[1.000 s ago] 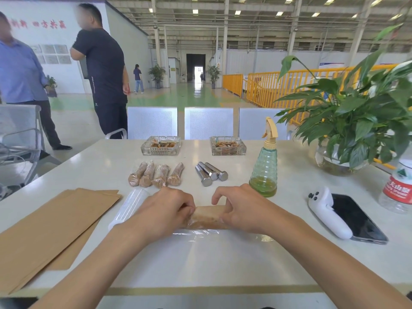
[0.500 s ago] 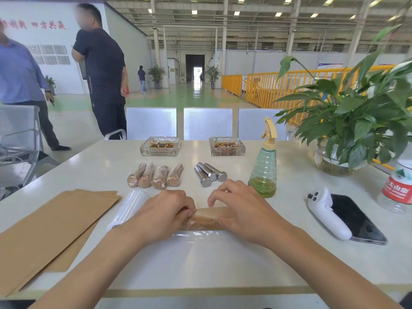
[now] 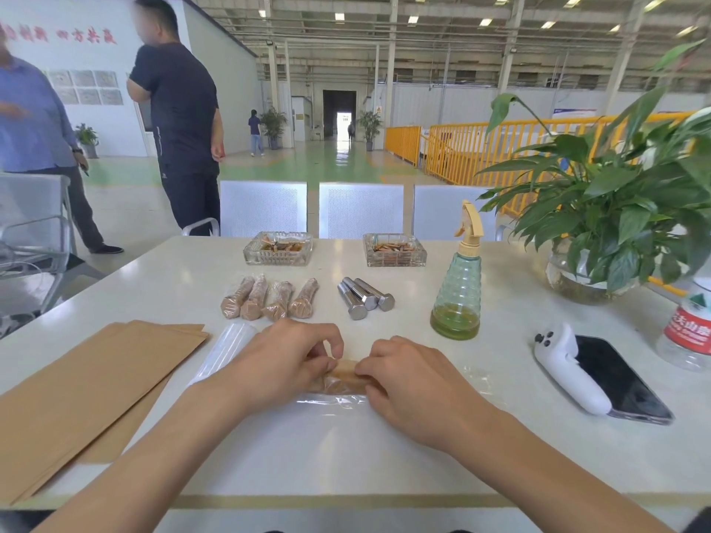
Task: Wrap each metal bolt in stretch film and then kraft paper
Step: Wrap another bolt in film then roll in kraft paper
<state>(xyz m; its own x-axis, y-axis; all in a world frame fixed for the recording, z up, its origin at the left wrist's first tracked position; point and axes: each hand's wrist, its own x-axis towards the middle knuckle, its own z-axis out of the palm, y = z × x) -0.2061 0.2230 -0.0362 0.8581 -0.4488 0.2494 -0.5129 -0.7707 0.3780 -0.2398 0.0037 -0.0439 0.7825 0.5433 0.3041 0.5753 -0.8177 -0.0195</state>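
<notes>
Right now your left hand [image 3: 286, 363] and right hand [image 3: 417, 386] meet at the centre of the frame, fingers of both curled and pinching a kraft-wrapped bolt [image 3: 343, 377] that lies on a sheet of stretch film [image 3: 331, 402] spread over the white worktop [image 3: 384, 455]. Just left of your left hand lies the roll of stretch film [image 3: 225, 353], and at the lower left sits a stack of kraft paper sheets [image 3: 84, 394]. Above your hands, four finished wrapped bolts [image 3: 269, 298] lie side by side, with three bare metal bolts [image 3: 365, 298] just to their right. Further up stand two glass ashtrays [image 3: 277, 248], and to the right a green spray bottle [image 3: 458, 298] whose label, if any, you cannot see. At the right, a white controller [image 3: 565, 371] rests against a dark phone [image 3: 619, 378]. At the far right edge a water bottle [image 3: 688, 332] carries a red label with white Chinese characters, too cut off to read fully, beside a potted plant [image 3: 615, 209]. In the upper left, red Chinese characters on the white wall [image 3: 84, 34] are too blurred to read surely.
</notes>
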